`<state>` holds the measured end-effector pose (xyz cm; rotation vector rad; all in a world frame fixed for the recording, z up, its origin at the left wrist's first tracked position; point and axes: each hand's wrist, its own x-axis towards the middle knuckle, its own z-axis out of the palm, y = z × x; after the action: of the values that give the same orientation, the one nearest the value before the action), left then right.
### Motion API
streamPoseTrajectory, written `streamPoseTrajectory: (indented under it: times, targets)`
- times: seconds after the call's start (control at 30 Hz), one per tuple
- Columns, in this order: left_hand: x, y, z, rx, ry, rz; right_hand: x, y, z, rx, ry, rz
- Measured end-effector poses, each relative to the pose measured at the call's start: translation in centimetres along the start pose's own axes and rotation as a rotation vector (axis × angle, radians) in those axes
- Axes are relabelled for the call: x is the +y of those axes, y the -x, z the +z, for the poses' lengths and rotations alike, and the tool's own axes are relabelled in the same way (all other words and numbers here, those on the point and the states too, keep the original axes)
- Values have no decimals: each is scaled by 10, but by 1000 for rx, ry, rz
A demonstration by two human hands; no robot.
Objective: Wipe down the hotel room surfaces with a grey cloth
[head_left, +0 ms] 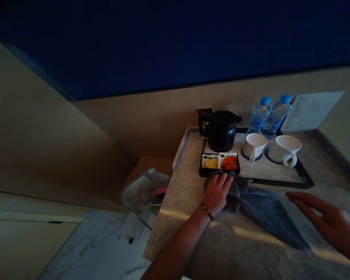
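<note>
My left hand [217, 193] presses flat on a grey cloth [262, 210] spread over the marble counter [189, 171], just in front of the black tray [280, 182]. A beaded band circles that wrist. My right hand [323, 217] hovers open above the counter to the right of the cloth, fingers stretched out, holding nothing. On the tray stand a black kettle [221, 130], a small box of tea packets [220, 162] and two white cups [254, 146] [287, 149] on saucers.
Two water bottles [270, 114] with blue caps stand at the tray's back edge, next to a white card [310, 111] leaning on the wall. A lined waste bin [144, 192] sits on the floor left of the counter. The scene is dim.
</note>
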<state>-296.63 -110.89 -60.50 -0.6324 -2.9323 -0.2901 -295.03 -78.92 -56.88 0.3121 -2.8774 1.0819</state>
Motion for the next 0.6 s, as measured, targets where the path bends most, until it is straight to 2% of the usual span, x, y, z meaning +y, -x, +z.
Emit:
streamPoseTrajectory:
  times: [0.1, 0.2, 0.27, 0.33, 0.4, 0.47, 0.53, 0.6]
  targets:
    - [-50, 30, -18, -22, -17, -111, -31, -13, 19, -24, -126, -18]
    - [-93, 54, -39, -31, -52, -268, -49, -25, 32, -37, -129, -80]
    - [-117, 67, -54, -21, -108, -420, -57, -35, 42, -36, -62, -178]
    - [-128, 75, -73, 24, -169, -512, -63, -47, 53, -48, 12, -290]
    - [-119, 72, -90, 92, -180, -442, -66, -59, 66, -67, 57, -360]
    - [-89, 54, -100, 154, -149, -270, -67, -70, 82, -72, 86, -390]
    - [-49, 25, -98, 181, -127, -91, -66, -77, 97, -74, 128, -414]
    - [-11, -7, -83, 178, -122, 63, -64, -79, 109, -61, 181, -416]
